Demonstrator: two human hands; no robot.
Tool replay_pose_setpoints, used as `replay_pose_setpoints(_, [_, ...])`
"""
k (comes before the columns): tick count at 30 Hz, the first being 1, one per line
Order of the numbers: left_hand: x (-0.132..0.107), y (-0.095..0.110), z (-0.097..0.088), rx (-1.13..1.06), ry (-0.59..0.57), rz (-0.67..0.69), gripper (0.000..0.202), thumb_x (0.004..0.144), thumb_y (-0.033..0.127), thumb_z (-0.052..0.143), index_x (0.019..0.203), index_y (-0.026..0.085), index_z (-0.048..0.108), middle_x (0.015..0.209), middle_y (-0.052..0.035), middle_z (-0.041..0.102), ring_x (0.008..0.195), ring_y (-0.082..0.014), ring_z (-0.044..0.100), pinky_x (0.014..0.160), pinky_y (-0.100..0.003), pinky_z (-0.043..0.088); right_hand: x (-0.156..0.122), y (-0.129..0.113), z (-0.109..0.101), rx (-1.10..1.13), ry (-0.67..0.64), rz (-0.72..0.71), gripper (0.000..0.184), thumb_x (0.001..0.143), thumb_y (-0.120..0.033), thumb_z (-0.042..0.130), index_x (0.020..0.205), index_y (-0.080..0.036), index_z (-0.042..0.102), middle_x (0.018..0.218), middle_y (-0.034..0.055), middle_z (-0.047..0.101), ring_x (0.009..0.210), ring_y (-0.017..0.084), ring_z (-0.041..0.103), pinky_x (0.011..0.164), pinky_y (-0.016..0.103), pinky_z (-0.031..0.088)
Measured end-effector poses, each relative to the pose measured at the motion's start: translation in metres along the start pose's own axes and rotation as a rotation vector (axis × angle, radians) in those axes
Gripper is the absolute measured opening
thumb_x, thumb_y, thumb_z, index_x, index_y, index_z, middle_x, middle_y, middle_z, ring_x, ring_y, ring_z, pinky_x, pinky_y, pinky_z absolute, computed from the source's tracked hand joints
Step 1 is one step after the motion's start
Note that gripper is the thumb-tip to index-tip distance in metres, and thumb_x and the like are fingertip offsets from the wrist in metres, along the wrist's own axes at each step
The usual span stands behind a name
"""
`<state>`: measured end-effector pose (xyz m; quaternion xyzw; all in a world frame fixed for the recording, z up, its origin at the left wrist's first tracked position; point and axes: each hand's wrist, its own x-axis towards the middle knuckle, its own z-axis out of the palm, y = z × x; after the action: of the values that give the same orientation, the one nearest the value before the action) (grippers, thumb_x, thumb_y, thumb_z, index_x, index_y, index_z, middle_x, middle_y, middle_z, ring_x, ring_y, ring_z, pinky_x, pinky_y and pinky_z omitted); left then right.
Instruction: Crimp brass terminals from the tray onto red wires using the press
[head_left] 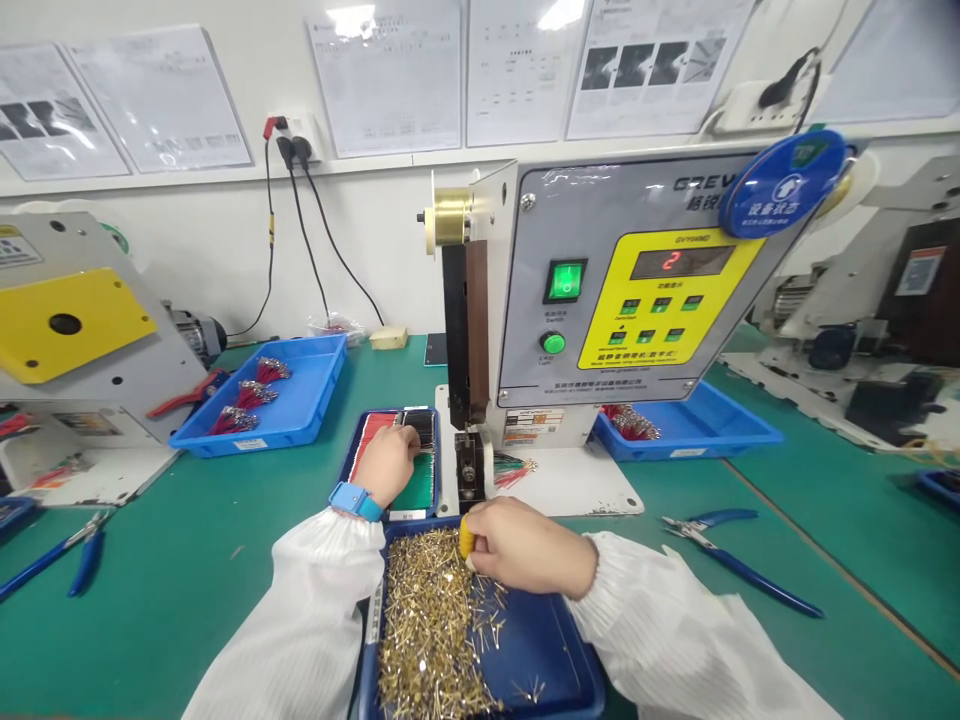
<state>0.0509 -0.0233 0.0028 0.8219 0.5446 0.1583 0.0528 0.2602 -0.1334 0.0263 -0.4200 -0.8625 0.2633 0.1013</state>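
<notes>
My left hand (pixel 386 465), with a blue wristband, rests its fingertips on a bundle of red and green wires (pixel 397 445) lying in a small blue tray (pixel 382 414). My right hand (pixel 525 545) sits just above a heap of loose brass pins (pixel 427 620) in a larger blue tray (pixel 540 650). A yellow finger cot (pixel 466 537) covers one fingertip, which reaches into the heap. Straight ahead stands a grey crimping machine (pixel 637 280) with a lit green switch. A few red and green wires (pixel 514 472) lie beside its die.
Two blue trays hold red wire bundles, one at left (pixel 259 400) and one behind the machine (pixel 690 425). Blue-handled pliers lie on the green mat at right (pixel 735 570) and left (pixel 67 560). Another machine (pixel 75 320) with a yellow panel stands at left.
</notes>
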Motion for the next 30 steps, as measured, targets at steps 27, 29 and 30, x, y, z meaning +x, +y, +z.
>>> replay_pose_setpoints(27, [0.000,0.010,0.002,0.027,0.368,0.131,0.018,0.089,0.013,0.052,0.081,0.018,0.067,0.082,-0.0054,0.063,0.080,-0.0225,0.051,0.073,-0.034,0.042,0.009,-0.012,-0.051,0.459,0.067,-0.041,0.015,0.074,-0.008,0.059,0.083,-0.015,0.068,0.071,0.0000,0.061,0.061,0.010,0.054,0.056,0.021,0.042])
replay_pose_setpoints(29, [-0.003,0.015,0.000,0.011,0.404,0.178,0.016,0.089,0.014,0.053,0.081,0.018,0.066,0.082,-0.0053,0.063,0.081,-0.0223,0.052,0.073,-0.034,0.042,0.010,-0.006,-0.064,0.696,-0.002,-0.047,0.014,0.073,-0.010,0.059,0.084,-0.015,0.067,0.065,-0.0014,0.060,0.058,0.010,0.056,0.057,0.023,0.047])
replay_pose_setpoints(30, [-0.004,0.017,-0.002,0.000,0.421,0.201,0.015,0.090,0.014,0.053,0.082,0.018,0.065,0.083,-0.0053,0.063,0.082,-0.0222,0.052,0.074,-0.034,0.042,0.010,0.000,-0.067,0.812,-0.018,-0.044,0.012,0.073,-0.013,0.061,0.084,-0.015,0.066,0.064,-0.0016,0.060,0.057,0.010,0.057,0.058,0.023,0.048])
